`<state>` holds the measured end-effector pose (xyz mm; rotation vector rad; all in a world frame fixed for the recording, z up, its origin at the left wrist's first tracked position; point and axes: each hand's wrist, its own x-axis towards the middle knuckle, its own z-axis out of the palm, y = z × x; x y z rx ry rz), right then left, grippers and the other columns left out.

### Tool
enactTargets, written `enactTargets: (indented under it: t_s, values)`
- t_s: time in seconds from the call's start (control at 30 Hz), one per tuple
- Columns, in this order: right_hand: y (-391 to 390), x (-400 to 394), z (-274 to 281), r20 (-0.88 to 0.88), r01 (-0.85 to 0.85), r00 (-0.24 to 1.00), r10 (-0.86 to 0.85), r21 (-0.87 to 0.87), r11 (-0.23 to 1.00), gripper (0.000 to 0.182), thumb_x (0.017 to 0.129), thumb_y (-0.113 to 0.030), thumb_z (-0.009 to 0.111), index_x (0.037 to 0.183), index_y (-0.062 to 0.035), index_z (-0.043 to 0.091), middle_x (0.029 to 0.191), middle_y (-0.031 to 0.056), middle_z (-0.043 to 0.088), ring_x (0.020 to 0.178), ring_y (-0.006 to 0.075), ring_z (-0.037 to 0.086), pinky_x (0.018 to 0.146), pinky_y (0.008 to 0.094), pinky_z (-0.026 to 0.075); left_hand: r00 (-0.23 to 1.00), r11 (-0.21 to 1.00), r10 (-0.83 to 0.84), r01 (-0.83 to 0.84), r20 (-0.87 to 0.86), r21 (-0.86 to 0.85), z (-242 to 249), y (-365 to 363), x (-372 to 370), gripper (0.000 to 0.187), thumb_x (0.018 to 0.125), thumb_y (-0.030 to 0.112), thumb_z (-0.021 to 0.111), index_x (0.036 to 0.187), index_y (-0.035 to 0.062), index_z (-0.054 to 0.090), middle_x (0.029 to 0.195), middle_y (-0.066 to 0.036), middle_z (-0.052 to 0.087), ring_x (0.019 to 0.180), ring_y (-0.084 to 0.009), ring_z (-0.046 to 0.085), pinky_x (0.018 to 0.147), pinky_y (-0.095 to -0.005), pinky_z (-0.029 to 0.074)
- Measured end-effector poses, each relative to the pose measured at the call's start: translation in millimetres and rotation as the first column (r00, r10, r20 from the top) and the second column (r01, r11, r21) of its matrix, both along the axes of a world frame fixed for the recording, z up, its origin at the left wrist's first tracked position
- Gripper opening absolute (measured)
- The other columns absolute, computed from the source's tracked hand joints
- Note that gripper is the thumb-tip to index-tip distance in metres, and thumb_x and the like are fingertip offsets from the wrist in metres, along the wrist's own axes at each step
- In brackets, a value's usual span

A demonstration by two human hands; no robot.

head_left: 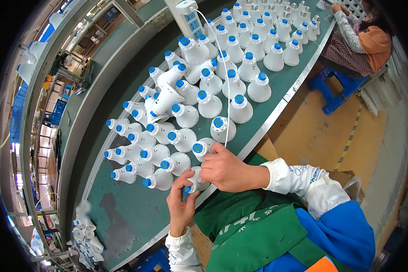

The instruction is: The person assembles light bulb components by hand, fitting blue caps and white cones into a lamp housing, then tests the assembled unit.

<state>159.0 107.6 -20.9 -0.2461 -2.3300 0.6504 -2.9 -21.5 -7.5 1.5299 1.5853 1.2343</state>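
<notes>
A white, cone-shaped light bulb housing [197, 180] with a blue cap lies tilted between my hands, at the near edge of the green bench. My left hand [182, 204] is closed around it near the capped end, thumb and fingers on either side. Curled against its wider end is my right hand [229, 170]; its fingertips are partly hidden. A thin white cable [228, 104] runs down to behind my right hand, and whether I touch it cannot be seen. Just beyond my fingers stands another capped housing [203, 148].
Many similar housings, some tipped over [167, 100], cover the bench [145, 208]. A plug adapter [186, 7] sits on a socket post [192, 25]. More white parts [87, 235] lie at lower left. A co-worker [365, 43] sits at upper right on a blue stool [333, 88].
</notes>
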Motion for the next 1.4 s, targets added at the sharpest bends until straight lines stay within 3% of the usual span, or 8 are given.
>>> enactTargets:
  t_s: [0.17,0.47,0.6,0.77,1.2,1.27,1.33,1.4]
  values:
    - [-1,1,-1,-0.014,0.013,1.0,-0.013,-0.013,1.0,0.014,0.076,-0.008,0.061,0.064,-0.0113,0.056,0.061,0.0031,0.05,0.068,0.0211,0.053,0.077,0.0362,0.034,1.0,1.0,0.006,-0.006,-0.015,0.008,-2,1,1,0.043,0.071,-0.019,0.062,0.104,0.0032,0.049,0.124,-0.017,0.06,0.127,-0.0369,0.052,0.1,-0.0393,0.044]
    - [-4,3,0,0.024,0.051,0.998,-0.051,-0.017,0.999,0.015,0.08,-0.016,0.068,0.071,-0.0096,0.058,0.063,0.0032,0.047,0.067,0.021,0.051,0.074,0.0366,0.034,0.752,0.963,0.271,-0.21,-0.601,0.171,8,4,26,0.05,0.07,0.006,0.076,0.113,0.0019,0.051,0.115,-0.022,0.056,0.102,-0.0404,0.056,0.084,-0.0444,0.047]
    - [-4,2,0,0.034,0.045,0.998,-0.046,0.027,0.999,0.015,0.079,-0.016,0.068,0.071,-0.0095,0.058,0.062,0.0033,0.047,0.067,0.021,0.051,0.074,0.0367,0.034,0.807,0.943,0.33,-0.306,-0.49,0.131,2,5,33,0.048,0.071,0.007,0.076,0.112,0.0025,0.052,0.11,-0.02,0.058,0.094,-0.0397,0.06,0.075,-0.0429,0.049]
    - [-4,0,1,-0.007,0.064,0.998,-0.064,0.028,0.998,0.012,0.074,-0.008,0.059,0.063,-0.0106,0.055,0.06,0.0035,0.05,0.065,0.0211,0.053,0.074,0.036,0.033,0.754,0.929,0.368,-0.33,-0.544,0.17,2,8,33,0.037,0.076,0.007,0.074,0.107,0.0034,0.055,0.091,-0.012,0.062,0.061,-0.0284,0.058,0.055,-0.0342,0.047]
    - [6,27,6,0.074,0.144,0.986,-0.15,0.089,0.986,0.005,0.075,-0.013,0.066,0.072,-0.0132,0.062,0.064,0.0015,0.049,0.069,0.0204,0.052,0.078,0.0396,0.036,0.822,0.929,0.354,-0.364,-0.446,0.066,6,12,36,0.033,0.076,0.009,0.074,0.104,0.005,0.058,0.088,-0.013,0.063,0.059,-0.0238,0.061,0.054,-0.0343,0.048]
    - [3,31,1,0.096,0.13,0.985,-0.142,0.121,0.984,0.004,0.074,-0.015,0.065,0.072,-0.0134,0.063,0.066,0.001,0.051,0.071,0.0207,0.054,0.078,0.0418,0.038,0.731,0.919,0.389,-0.349,-0.561,0.182,-5,13,30,0.031,0.076,0.011,0.074,0.102,0.0061,0.059,0.079,-0.013,0.062,0.057,-0.0235,0.06,0.053,-0.0356,0.047]
    - [-1,31,-7,0.046,0.13,0.989,-0.139,0.166,0.978,0.005,0.071,-0.016,0.063,0.071,-0.0125,0.06,0.066,0.0016,0.05,0.071,0.0209,0.054,0.079,0.0439,0.039,0.759,0.906,0.351,-0.422,-0.548,-0.005,-5,7,30,0.033,0.076,0.016,0.073,0.104,0.0065,0.059,0.098,-0.015,0.064,0.077,-0.0383,0.065,0.064,-0.0426,0.052]
    - [-4,29,-16,0.024,0.163,0.985,-0.17,0.18,0.97,0.006,0.068,-0.016,0.06,0.065,-0.012,0.056,0.065,0.0028,0.053,0.072,0.0223,0.057,0.08,0.0436,0.04,0.773,0.88,0.352,-0.466,-0.527,-0.095,-3,9,31,0.032,0.075,0.01,0.071,0.104,0.0036,0.058,0.099,-0.016,0.064,0.079,-0.0342,0.066,0.065,-0.04,0.053]
